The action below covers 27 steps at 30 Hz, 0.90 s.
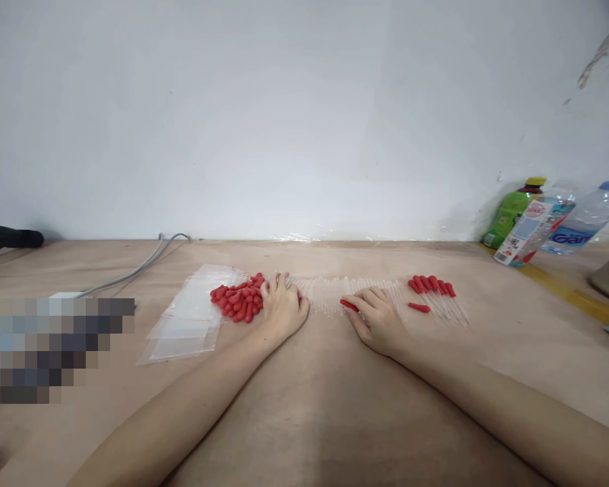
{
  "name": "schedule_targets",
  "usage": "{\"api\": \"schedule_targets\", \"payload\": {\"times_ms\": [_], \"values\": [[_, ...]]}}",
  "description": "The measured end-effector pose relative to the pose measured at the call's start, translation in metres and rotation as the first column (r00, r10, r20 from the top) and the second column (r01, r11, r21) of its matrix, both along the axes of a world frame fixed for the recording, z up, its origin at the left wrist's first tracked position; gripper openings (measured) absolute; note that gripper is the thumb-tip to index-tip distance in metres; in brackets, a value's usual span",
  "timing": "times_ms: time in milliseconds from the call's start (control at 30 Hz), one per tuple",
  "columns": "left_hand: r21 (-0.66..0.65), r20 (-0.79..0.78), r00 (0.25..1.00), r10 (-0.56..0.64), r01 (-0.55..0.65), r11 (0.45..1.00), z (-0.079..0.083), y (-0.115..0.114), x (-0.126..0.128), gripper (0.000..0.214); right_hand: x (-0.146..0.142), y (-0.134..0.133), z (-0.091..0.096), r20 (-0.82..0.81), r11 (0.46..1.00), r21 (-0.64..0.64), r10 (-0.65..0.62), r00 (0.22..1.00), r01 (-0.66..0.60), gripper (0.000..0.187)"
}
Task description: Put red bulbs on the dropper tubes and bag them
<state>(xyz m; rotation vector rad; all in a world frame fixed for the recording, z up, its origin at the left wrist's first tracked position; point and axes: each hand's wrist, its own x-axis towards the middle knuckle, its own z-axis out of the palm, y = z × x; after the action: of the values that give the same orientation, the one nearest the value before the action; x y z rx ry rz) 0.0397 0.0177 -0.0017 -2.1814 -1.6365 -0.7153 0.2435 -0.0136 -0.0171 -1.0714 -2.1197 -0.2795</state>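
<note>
The right hand (pixel 381 323), palm down, its forearm slanting in from the near right, pinches a small red rubbery bulb (pixel 348 305) over a row of thin clear tubes (pixel 329 295). The left hand (pixel 285 310) rests palm down, fingers bent, beside a heap of red bulbs (pixel 235 302) at left; I cannot tell whether it grips anything. Far right of the row lie red-topped clear tubes (pixel 432 285).

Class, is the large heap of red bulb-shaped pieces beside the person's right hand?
No, the red heap lies beside the left hand.
</note>
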Motion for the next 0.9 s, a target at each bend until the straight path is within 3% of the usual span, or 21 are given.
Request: {"api": "schedule_targets", "payload": {"times_ms": [233,533,700,800,900], "values": [[-0.011,-0.022,0.999,-0.032,0.032,0.999,0.005,-0.008,-0.004,0.016,0.003,0.0,0.001,-0.025,1.0,0.008,-0.004,1.0,0.004,0.02],[-0.045,-0.06,0.998,-0.003,0.001,0.999,0.0,0.004,0.005,0.02,0.005,0.004,0.001,0.001,1.0,-0.015,-0.021,1.0,0.021,0.014],[-0.026,0.02,1.0,0.005,-0.005,1.0,0.003,-0.002,0.006,0.02,0.005,0.005,0.0,-0.036,1.0,-0.029,-0.014,0.999,0.013,0.014],[0.015,0.125,0.987,-0.1,0.099,0.995,0.005,-0.009,0.004,0.018,0.005,0.004,0.003,-0.065,0.999,-0.052,-0.004,0.998,0.001,0.014],[0.043,0.181,0.941,-0.287,0.284,0.958,0.003,-0.014,-0.001,0.015,0.005,0.004,0.004,-0.085,0.997,-0.07,0.01,0.996,-0.016,0.017]]}}
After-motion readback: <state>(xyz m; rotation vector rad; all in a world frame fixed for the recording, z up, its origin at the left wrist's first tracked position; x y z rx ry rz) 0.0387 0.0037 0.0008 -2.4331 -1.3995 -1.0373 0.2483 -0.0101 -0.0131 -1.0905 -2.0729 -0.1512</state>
